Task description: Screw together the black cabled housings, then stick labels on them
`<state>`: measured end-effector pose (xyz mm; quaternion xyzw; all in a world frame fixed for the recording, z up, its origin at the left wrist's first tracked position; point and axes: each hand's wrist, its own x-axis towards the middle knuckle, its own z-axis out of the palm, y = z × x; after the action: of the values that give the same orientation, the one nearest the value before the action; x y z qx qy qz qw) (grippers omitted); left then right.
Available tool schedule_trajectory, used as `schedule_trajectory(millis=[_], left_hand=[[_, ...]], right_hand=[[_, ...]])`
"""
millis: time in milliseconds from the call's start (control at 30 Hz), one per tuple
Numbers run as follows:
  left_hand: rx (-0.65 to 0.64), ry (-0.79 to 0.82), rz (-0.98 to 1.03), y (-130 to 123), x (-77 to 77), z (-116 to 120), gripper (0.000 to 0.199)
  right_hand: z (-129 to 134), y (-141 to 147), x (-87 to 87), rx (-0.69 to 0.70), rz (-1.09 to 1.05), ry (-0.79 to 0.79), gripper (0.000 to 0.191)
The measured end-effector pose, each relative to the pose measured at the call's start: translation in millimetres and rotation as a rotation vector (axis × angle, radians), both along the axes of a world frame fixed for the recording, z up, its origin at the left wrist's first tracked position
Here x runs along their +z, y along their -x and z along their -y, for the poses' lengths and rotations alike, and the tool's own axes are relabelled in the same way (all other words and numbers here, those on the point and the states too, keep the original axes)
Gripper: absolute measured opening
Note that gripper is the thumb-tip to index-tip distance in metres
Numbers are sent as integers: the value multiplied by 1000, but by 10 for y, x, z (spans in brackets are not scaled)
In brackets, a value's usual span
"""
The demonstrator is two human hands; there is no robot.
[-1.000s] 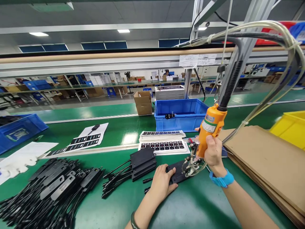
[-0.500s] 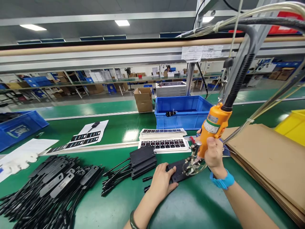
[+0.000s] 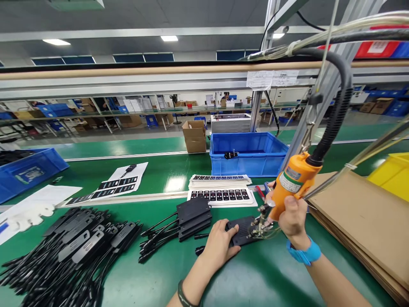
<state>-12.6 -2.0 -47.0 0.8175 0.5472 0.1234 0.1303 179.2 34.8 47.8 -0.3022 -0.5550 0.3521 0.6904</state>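
Note:
My right hand [image 3: 292, 217] is wrapped round an orange electric screwdriver [image 3: 289, 183], which hangs from a hose and tilts over the work. Its metal tip end meets the right part of a black ribbed plastic box [image 3: 243, 229] lying flat on the green bench. My left hand [image 3: 220, 245] grips the left end of that box, thumb and fingers on its sides. Short black cables stick out to the left of it. Close by lies a stack of similar black boxes with cables [image 3: 193, 211]. Sheets of printed labels [image 3: 220, 196] lie just behind.
On the left is a large heap of black cabled units [image 3: 79, 247]. Behind the labels stands a blue bin [image 3: 249, 164], with a cardboard box [image 3: 194, 136] beside it. Flat cardboard sheets [image 3: 364, 217] are stacked at right, near a yellow bin [image 3: 391, 175]. A metal post rises behind the screwdriver.
The screwdriver and my right hand have shifted right and slightly down, towards the right end of the box. My left hand keeps its hold. The camera view has tilted slightly upward.

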Motion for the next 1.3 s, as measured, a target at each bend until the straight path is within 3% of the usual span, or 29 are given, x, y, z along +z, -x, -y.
schedule_trajectory(millis=[200,300,633,1100,1300], left_hand=[[-170,-65,-9,-107,-147,26,61],[-238,-101,-8,-166,-232,48,60],[-227,-140,-26,-193,-287,47,62],[-235,-91,-35,-192,-223,44,60],[-239,-63,-42,-203,-182,36,59]], right_hand=[[-7,84,704,-120,-9,-86,42],[-117,195,821,-153,6,-106,43],[-275,397,124,-36,-3,31,46],[-221,483,16,-28,28,-15,38],[-175,461,-122,-6,9,-26,34]])
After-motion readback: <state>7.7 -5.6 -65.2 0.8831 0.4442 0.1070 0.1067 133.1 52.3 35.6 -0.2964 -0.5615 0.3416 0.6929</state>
